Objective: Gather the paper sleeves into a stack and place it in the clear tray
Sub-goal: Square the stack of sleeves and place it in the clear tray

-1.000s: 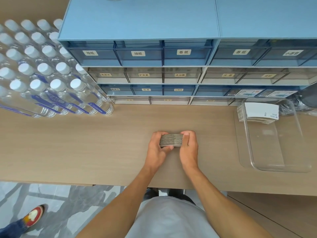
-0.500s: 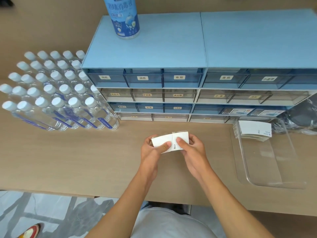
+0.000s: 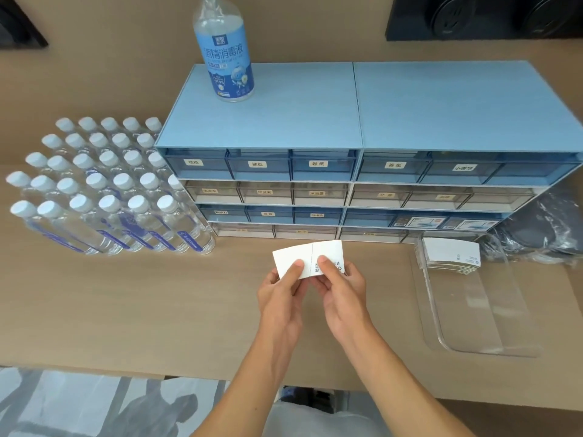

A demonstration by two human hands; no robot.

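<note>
A tan wooden counter [image 3: 126, 310] runs along a wall of the same tan. Blue drawer cabinets [image 3: 347, 121] sit against the wall — water bottles [image 3: 104, 190] massed beside them. Below lies a grey marbled floor [image 3: 79, 405].

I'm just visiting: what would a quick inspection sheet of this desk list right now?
Surface: tan wooden desk, bare in front of the person.
Job's things: stack of paper sleeves held above the desk; clear tray at the right, with another pile of sleeves at its far end.
Clutter: water bottles, blue drawer cabinet, disinfectant bottle on top of it, dark bag.
Hands: left hand and right hand both grip the stack.
Cables: nothing seen.
Surroundings: grey patterned floor.
</note>
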